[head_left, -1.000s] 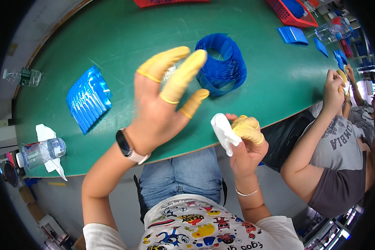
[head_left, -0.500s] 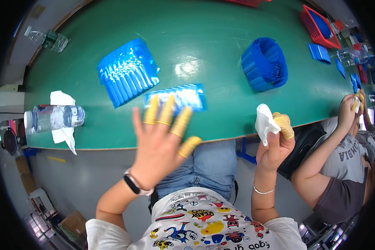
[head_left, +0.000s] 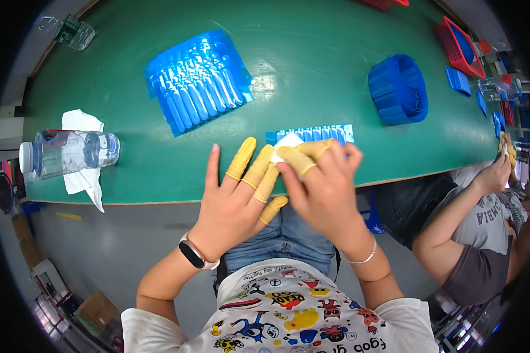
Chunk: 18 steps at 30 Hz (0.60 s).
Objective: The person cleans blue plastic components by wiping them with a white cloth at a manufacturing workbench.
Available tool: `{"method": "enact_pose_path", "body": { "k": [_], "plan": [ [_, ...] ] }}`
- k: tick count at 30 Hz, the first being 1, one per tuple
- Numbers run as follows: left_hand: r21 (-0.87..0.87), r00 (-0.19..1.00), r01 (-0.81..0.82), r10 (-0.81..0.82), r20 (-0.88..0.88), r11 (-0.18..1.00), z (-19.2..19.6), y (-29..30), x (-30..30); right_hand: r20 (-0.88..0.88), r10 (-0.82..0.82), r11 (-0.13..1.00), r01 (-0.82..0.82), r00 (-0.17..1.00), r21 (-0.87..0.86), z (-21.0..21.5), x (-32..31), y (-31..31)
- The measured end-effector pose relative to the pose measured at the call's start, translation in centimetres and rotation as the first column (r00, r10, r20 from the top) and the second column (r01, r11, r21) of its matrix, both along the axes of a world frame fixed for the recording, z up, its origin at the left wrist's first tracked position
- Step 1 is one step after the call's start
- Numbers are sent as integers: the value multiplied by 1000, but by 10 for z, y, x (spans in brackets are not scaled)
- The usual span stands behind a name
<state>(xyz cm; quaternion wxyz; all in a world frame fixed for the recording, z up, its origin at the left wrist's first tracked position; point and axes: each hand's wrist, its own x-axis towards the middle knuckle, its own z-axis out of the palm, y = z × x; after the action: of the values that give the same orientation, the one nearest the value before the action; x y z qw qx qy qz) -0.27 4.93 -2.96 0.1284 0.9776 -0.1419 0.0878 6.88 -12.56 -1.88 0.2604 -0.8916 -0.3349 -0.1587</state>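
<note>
A flat blue strip with a row of ribbed pockets (head_left: 334, 131) lies near the table's front edge. My right hand (head_left: 325, 183) pinches a folded white cloth (head_left: 288, 141) and presses it onto the strip, hiding part of it. My left hand (head_left: 234, 197) is spread flat beside it, its fingertips at the strip's left end; whether they touch it is hard to tell. Yellow finger cots cover several fingers of both hands. Farther left lies a stack of blue ribbed strips (head_left: 200, 82). To the right stands a blue strip curled into a ring (head_left: 388, 94).
At the left, a clear bottle with a white cap (head_left: 70, 154) lies on white tissue (head_left: 82, 122). Another bottle (head_left: 73, 32) is at the far left. At the right are a red basket (head_left: 458, 47), blue pieces (head_left: 458, 81) and a co-worker's arm (head_left: 462, 203).
My right hand has moved left with the cloth, down onto the strip. The strip now lies farther right in view, and my left hand has shifted off it to its left end.
</note>
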Motion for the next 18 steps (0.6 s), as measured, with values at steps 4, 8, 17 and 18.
{"method": "enact_pose_path", "body": {
  "k": [4,8,17,18],
  "plan": [
    [3,980,21,-22,200,1000,-17,-6,0,43,-167,980,170,985,-106,4,24,-29],
    [40,948,-10,-3,318,999,-28,-8,4,-95,100,983,-113,990,-144,15,-5,-1],
    [-169,986,14,15,168,986,-14,-2,0,-130,66,963,-98,989,-253,21,8,-12],
    [-201,996,23,-5,89,979,-9,-1,-1,-142,55,960,-91,988,-264,22,6,-16]
  ]
}}
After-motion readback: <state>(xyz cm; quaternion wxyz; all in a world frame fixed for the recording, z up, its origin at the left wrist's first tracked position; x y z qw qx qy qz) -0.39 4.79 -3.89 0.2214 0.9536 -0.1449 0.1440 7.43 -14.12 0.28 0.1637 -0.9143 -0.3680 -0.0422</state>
